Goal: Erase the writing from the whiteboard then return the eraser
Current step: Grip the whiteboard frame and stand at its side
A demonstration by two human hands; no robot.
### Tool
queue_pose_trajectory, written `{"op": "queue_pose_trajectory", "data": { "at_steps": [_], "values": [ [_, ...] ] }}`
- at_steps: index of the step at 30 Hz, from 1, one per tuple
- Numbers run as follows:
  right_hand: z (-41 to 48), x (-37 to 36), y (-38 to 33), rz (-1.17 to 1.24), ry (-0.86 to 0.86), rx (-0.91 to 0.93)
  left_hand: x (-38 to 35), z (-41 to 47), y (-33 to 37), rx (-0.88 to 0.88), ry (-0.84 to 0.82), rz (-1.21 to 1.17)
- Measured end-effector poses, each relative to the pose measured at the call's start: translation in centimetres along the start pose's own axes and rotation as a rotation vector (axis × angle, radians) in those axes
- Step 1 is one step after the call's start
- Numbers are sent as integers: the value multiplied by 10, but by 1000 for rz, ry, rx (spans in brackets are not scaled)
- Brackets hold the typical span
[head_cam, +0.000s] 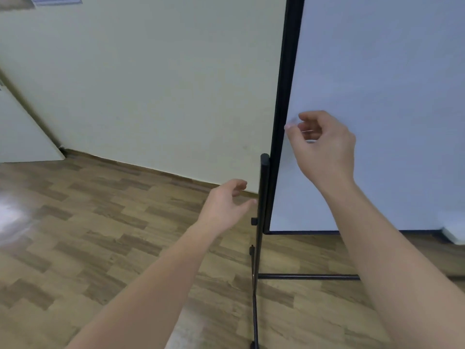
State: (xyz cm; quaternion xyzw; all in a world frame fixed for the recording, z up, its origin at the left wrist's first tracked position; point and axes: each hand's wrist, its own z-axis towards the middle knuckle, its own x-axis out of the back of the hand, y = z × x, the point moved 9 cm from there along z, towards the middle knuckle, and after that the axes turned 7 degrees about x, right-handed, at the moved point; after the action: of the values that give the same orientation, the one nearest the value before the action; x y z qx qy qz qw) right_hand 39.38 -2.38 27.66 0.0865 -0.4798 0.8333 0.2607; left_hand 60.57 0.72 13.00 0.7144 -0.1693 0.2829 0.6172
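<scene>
A white whiteboard (390, 84) in a black frame fills the right side of the head view, standing on a black stand (263, 197). No writing shows on the visible part of its surface. No eraser is in view. My right hand (324, 147) hovers in front of the board near its left edge, fingers curled loosely with nothing in them. My left hand (226, 205) is lower, just left of the stand's upright post, fingers apart and empty.
A pale wall (151, 84) runs behind the board down to a dark skirting board. Wood-pattern flooring (100, 235) spreads below. The stand's crossbar (307, 276) and leg sit low near my arms. A white door (22, 132) is at the far left.
</scene>
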Motion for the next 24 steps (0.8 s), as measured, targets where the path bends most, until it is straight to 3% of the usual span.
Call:
{"op": "queue_pose_trajectory", "data": {
  "at_steps": [18, 24],
  "values": [
    [5, -22, -3, 8, 305, -218, -48, 84, -1, -82, -369, -248],
    [14, -33, 0, 5, 358, -259, -51, 105, -3, -71, -403, -327]
  ]
}}
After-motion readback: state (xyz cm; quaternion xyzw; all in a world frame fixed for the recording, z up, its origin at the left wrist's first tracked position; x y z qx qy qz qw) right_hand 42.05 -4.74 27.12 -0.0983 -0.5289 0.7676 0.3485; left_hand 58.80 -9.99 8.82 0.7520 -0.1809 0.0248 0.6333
